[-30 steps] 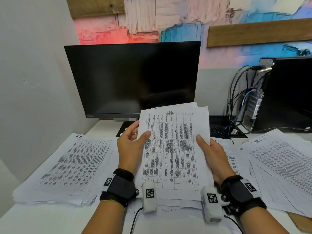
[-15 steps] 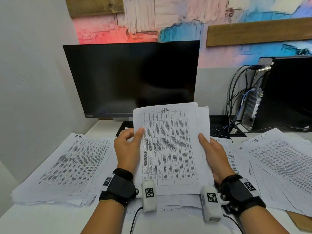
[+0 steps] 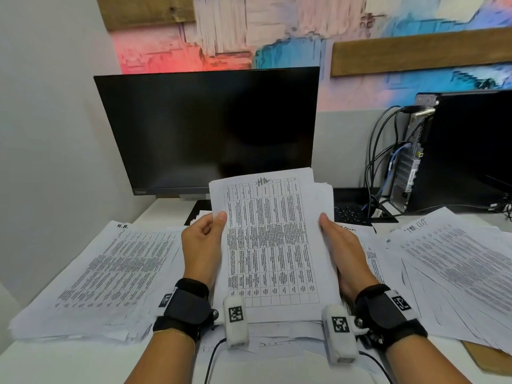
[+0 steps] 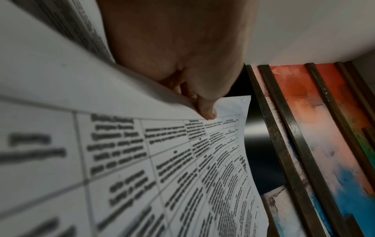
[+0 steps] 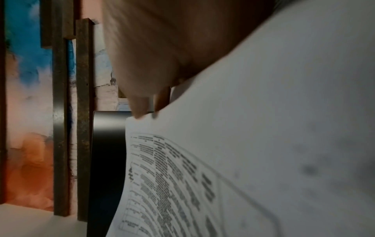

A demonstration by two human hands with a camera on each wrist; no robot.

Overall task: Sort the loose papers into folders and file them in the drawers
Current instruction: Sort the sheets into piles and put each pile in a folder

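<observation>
Your left hand (image 3: 203, 249) has its grip clamped on the left edge of the held sheaf of papers (image 3: 273, 245): the thumb lies on the printed face and the curled fingers sit behind it, which the left wrist view confirms, with the thumb tip (image 4: 207, 112) pressing the sheet. Your right hand (image 3: 345, 254) grips the right edge of the same sheaf, thumb along the front; in the right wrist view the fingers (image 5: 142, 102) reach behind the sheets near their top corner.

The sheaf stands nearly upright in front of the monitor (image 3: 210, 128), its lower edge down at the loose sheets on the surface (image 3: 83, 358). The top page carries a printed table with a handwritten mark at its head, and a few pages behind it fan out to the right.

Left of the monitor's base, a thick stack of papers marked "H.R." (image 3: 105, 273) lies flat on the surface. To the right of the monitor another spread stack (image 3: 454, 270) lies with handwriting at its top that is too unclear to read. A black keyboard (image 3: 350, 212) peeks out below the monitor, beside the sheaf's right edge. Further right of the monitor stands a black computer tower (image 3: 465, 151) with cables (image 3: 379, 162) running down its back.
</observation>
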